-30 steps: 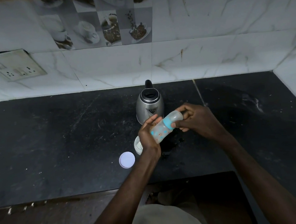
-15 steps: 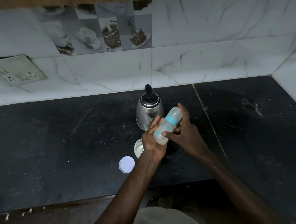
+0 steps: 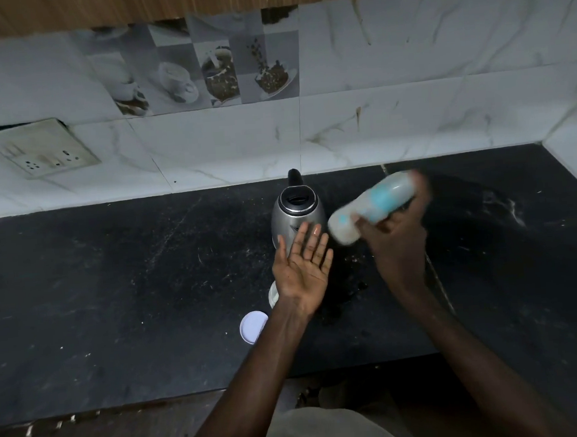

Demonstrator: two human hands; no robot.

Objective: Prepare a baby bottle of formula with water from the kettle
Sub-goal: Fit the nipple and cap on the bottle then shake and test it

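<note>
Across the dark worktop point(image 3: 115, 298), w/ marble-look wall tiles behind, things cluster near the middle. Steel kettle point(image 3: 297, 214) stands upright toward the back, lid on, handle away from the person. Left hand point(image 3: 302, 268) hovers just in front of the kettle, palm up, fingers point(image 3: 312, 240) spread and released, holding nothing.

Right hand point(image 3: 396, 241) is raised to the right of it, its fingers clenched round the baby bottle point(image 3: 371, 205). Bottle is motion-blurred, so prob. mid-shake. Its long axis runs diagonally: one end low and toward the left hand, the other end high and to the right, blue band approx. midway. Which end is the teat, can't tell thru the blur. Contents look pale and cloudy, so powder and water seem already in; mixing looks like the step in hand.

Key relation: the bottle's lower end points at the open left palm, near but not touching. Right hand has it; left is the nearer free one to catch or steady it.

Small white container point(image 3: 272, 292) peeks out beside the left wrist, and its round lid point(image 3: 252, 326) lies flat on the worktop just nearer the person.
</note>
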